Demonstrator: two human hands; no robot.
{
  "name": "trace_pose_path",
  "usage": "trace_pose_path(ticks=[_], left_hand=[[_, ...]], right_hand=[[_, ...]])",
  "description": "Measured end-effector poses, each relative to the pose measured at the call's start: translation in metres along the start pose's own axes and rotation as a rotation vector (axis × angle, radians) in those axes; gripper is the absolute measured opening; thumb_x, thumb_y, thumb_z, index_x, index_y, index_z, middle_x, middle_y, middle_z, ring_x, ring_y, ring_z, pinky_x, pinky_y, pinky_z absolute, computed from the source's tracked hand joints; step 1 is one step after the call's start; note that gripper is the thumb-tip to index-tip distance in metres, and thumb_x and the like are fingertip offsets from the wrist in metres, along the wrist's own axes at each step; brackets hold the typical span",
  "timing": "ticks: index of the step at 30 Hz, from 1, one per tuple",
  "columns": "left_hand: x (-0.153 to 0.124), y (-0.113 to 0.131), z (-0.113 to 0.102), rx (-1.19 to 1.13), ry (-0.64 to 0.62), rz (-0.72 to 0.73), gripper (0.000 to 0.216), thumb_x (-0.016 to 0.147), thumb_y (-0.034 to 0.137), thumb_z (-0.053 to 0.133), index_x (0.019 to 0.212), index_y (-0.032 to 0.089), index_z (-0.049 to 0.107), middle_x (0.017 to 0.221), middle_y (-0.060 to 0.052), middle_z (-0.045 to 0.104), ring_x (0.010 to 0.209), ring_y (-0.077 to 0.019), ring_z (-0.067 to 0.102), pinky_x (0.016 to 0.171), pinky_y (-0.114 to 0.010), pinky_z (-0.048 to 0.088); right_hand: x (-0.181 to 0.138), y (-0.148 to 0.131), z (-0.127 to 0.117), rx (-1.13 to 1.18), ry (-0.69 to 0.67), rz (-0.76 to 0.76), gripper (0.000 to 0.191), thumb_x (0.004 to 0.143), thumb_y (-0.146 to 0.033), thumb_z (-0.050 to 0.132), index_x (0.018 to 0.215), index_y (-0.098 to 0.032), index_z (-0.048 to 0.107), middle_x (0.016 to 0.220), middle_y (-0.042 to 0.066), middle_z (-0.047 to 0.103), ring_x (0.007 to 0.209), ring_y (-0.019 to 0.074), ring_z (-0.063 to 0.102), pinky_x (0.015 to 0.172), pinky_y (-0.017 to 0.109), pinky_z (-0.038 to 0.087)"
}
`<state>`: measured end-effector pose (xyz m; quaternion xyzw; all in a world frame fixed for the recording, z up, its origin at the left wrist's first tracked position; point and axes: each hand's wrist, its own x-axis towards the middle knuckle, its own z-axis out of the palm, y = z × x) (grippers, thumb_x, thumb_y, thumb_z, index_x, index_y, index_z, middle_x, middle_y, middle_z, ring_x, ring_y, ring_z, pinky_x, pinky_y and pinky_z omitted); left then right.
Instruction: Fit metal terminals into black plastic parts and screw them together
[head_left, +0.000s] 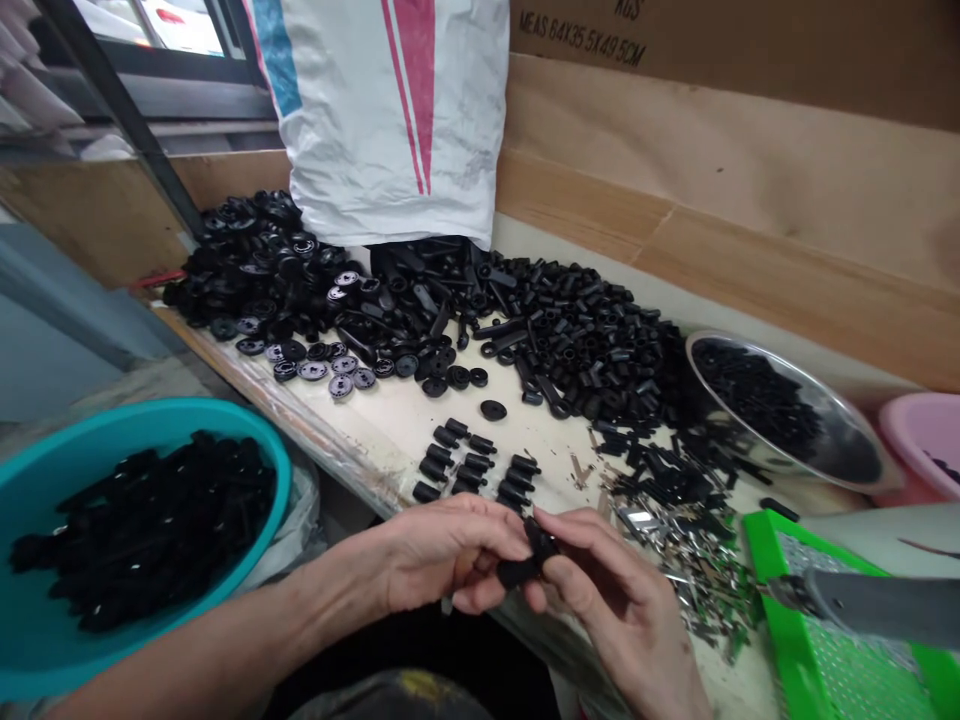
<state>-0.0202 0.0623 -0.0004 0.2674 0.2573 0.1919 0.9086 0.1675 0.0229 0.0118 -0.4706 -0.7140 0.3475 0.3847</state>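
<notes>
My left hand and my right hand meet at the near edge of the table, fingers pinched together on a small black plastic part. Both hands grip it between thumb and fingertips. Just beyond them lie rows of short black tubes set side by side. Farther back spreads a big heap of black tubes and a heap of round black discs.
A teal basin of black parts sits at lower left. A steel bowl of small black pieces stands right, a pink tub behind it. Small metal clips lie near a green tray. A white sack leans at the back.
</notes>
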Motion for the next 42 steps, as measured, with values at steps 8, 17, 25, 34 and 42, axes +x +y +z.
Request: trace_pose_path(ticks=[8,17,25,34,42], left_hand=[[0.000,0.003,0.004,0.083,0.152,0.027,0.010,0.070,0.021,0.057,0.073,0.012,0.060,0.062,-0.004,0.064,0.036,-0.0055,0.045,0.034,-0.016,0.026],[0.005,0.002,0.003,-0.036,0.060,0.082,0.014,0.074,0.021,0.055,0.076,0.010,0.064,0.066,-0.006,0.066,0.036,-0.0057,0.047,0.033,-0.016,0.030],[0.009,0.000,0.000,-0.064,0.061,0.067,0.016,0.074,0.019,0.054,0.078,0.009,0.065,0.068,-0.007,0.066,0.037,-0.0062,0.048,0.033,-0.015,0.033],[0.008,0.004,0.006,0.078,0.175,0.059,0.011,0.065,0.020,0.062,0.070,0.010,0.062,0.061,-0.003,0.063,0.036,-0.0066,0.050,0.032,-0.015,0.030],[0.010,0.001,0.003,-0.012,0.085,0.078,0.015,0.072,0.023,0.063,0.077,0.009,0.064,0.073,-0.007,0.065,0.044,-0.0064,0.054,0.038,-0.015,0.038]], right_hand=[[0.007,0.002,0.002,-0.001,-0.004,0.031,0.021,0.086,-0.022,0.058,0.106,-0.027,0.066,0.090,0.004,0.065,0.078,0.0159,0.064,0.063,0.023,0.052],[0.009,0.003,0.006,0.352,0.067,0.296,0.019,0.084,-0.032,0.061,0.100,-0.023,0.067,0.079,0.002,0.063,0.060,0.0125,0.059,0.053,0.022,0.049],[0.010,0.002,0.010,0.340,0.100,0.319,0.024,0.082,-0.036,0.063,0.100,-0.021,0.068,0.078,0.003,0.060,0.060,0.0132,0.057,0.051,0.022,0.048],[0.012,0.010,-0.003,0.119,-0.045,0.114,0.031,0.084,-0.022,0.062,0.113,-0.030,0.065,0.084,0.001,0.058,0.069,0.0122,0.062,0.060,0.019,0.051],[0.011,0.020,-0.008,0.151,-0.052,0.131,0.028,0.088,-0.025,0.058,0.113,-0.035,0.064,0.094,0.001,0.060,0.083,0.0129,0.062,0.065,0.018,0.051]])
